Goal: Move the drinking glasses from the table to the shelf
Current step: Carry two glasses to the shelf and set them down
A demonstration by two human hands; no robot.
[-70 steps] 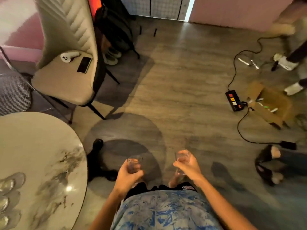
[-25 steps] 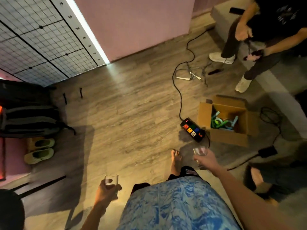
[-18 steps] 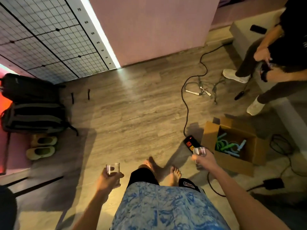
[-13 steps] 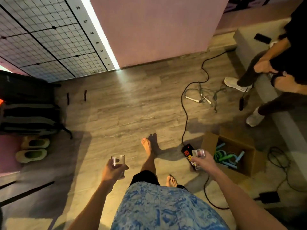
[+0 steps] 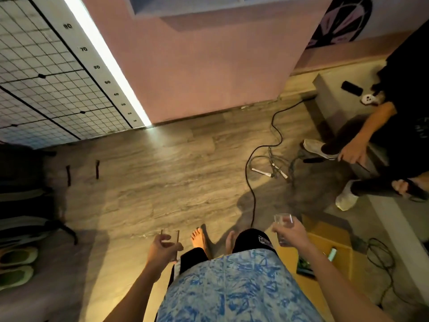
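Observation:
I stand on a wooden floor facing a pink wall. My left hand grips a clear drinking glass upright at waist height. My right hand holds a second clear drinking glass, tilted slightly, over a cardboard box. At the top edge of the view, the underside of a white shelf juts out from the pink wall. The table is out of view.
A black cable snakes across the floor ahead on the right. A cardboard box sits at my right foot. A seated person fills the right side. Bags and green slippers lie at the left.
I have turned away from the table and walked toward the pink wall. The shelf's underside has come into view at the top. Both hands still carry their glasses.

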